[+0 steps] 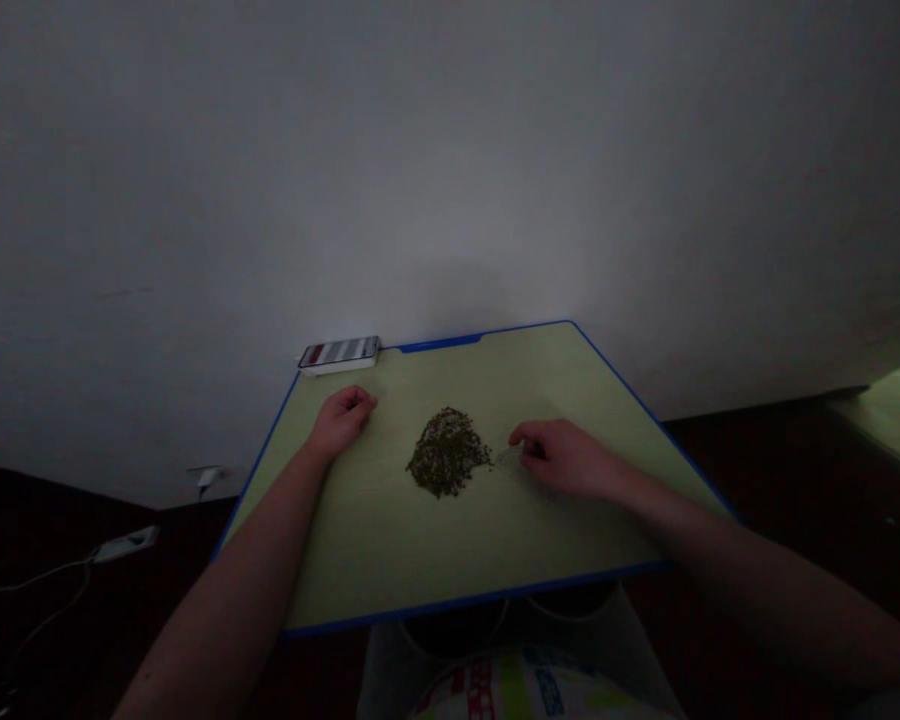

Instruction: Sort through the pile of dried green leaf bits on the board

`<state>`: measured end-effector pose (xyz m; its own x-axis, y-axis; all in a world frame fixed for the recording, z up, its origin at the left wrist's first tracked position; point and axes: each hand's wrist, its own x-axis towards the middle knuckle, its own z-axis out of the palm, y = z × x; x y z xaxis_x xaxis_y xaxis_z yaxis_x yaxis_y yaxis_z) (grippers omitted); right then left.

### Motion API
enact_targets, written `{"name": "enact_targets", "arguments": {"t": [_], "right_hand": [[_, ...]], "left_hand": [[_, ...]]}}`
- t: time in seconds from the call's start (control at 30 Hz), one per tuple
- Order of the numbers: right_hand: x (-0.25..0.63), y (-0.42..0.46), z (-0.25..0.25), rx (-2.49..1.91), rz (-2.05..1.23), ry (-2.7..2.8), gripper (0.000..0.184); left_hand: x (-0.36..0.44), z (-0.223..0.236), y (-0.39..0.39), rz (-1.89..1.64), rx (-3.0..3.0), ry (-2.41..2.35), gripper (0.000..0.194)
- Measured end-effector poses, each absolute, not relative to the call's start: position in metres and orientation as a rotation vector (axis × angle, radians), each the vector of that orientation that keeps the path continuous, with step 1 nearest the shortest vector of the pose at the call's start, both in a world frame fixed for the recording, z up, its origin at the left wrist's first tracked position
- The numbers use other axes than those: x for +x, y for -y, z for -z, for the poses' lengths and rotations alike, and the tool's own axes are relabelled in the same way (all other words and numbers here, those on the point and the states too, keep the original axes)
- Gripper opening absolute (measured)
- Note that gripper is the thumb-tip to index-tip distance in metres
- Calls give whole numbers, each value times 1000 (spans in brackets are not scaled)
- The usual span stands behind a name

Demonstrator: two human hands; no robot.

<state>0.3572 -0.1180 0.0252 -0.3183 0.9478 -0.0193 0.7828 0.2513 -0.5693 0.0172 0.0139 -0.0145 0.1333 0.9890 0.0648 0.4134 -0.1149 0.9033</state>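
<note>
A loose pile of small dark greenish-brown grains or beans (448, 455) lies on the pale yellow-green tabletop, close to its middle. My left hand (343, 420) rests on the surface to the left of the pile, its fingers curled closed, with nothing visible in them. On the pile's right side is my right hand (562, 457), a short gap away from the grains. Its fingers are bent, and the index finger and thumb stand apart. Faint pale marks show on the table between that hand and the pile; I cannot make out what they are.
The small table has a blue edge (450, 603). At its back left corner a phone with a lit screen (339, 352) lies on a white box. A pale wall (450, 150) rises behind. To the left, a power strip (126, 545) with cables lies on the dark floor.
</note>
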Motion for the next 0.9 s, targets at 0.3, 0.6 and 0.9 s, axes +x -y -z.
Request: {"name": "enact_targets", "arguments": {"t": [0.3, 0.6, 0.9], "right_hand": [[352, 119, -27, -1672, -624, 2188, 28], [381, 124, -29, -1774, -576, 2087, 27], [352, 125, -27, -1658, -638, 2152, 29]], "left_hand": [[20, 12, -12, -963, 1649, -1368, 16], [18, 15, -14, -942, 1669, -1378, 19], [20, 12, -13, -956, 1674, -1376, 16]]}}
